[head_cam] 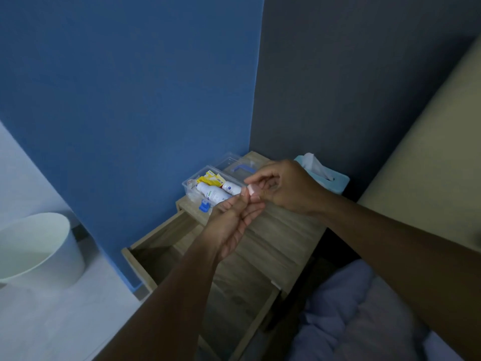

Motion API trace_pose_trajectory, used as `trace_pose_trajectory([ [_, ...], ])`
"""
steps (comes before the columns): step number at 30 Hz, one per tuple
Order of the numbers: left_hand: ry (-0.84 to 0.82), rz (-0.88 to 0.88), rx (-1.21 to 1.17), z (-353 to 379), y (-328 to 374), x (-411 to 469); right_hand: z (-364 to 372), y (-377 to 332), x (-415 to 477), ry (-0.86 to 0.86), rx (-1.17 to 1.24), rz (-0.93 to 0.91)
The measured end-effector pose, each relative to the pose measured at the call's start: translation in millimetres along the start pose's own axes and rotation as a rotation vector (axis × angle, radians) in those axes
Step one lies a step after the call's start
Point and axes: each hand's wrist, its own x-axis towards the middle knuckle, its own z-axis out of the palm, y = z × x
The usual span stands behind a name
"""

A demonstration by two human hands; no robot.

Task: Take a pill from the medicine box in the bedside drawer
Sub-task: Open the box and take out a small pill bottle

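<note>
A clear plastic medicine box (188, 184) stands open on top of the wooden bedside table (281, 230), holding white bottles (213, 194) and a yellow packet (209, 179). Its clear lid with a blue handle (240, 168) lies behind it. Below, the drawer (166, 246) is pulled out. My left hand (231, 225) and my right hand (283, 188) meet above the table, both pinching a small pale pink pill strip (251, 189) between thumbs and fingers.
A blue tissue box (335, 182) sits at the table's back right. A white round bin (39, 246) stands on the floor at left. Blue wall behind, beige headboard at right, bluish bedding (364, 308) at lower right.
</note>
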Motion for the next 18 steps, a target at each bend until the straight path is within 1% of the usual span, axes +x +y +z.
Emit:
trace_pose_trajectory([
  [4,0.032,-0.048,-0.003,1.2,-8.3,-1.1,0.1,4.9,-7.4,-0.035,0.128,0.032],
  [8,0.025,-0.061,-0.119,2.7,-13.8,-3.4,-5.6,2.1,-8.9,-0.128,0.209,0.015],
  [9,0.001,-0.059,-0.141,2.3,-14.7,-2.9,-5.8,0.7,-8.6,-0.134,0.178,0.038],
  [10,-0.02,-0.057,-0.153,2.4,-15.1,-2.3,-4.8,-2.0,-8.2,-0.116,0.096,0.077],
  [11,-0.03,-0.059,-0.156,1.7,-16.3,-1.4,-2.7,-5.1,-7.6,-0.074,-0.024,0.118],
  [13,-0.02,-0.067,-0.153,0.8,-19.4,0.6,1.6,-9.1,-6.1,0.029,-0.263,0.13],
  [15,0.009,-0.077,-0.149,-0.3,-21.1,1.3,2.2,-7.9,-5.3,0.044,-0.299,0.11],
  [18,-0.004,-0.073,-0.133,-2.2,-19.3,-0.9,-0.7,-4.5,-5.0,-0.05,-0.199,0.092],
])
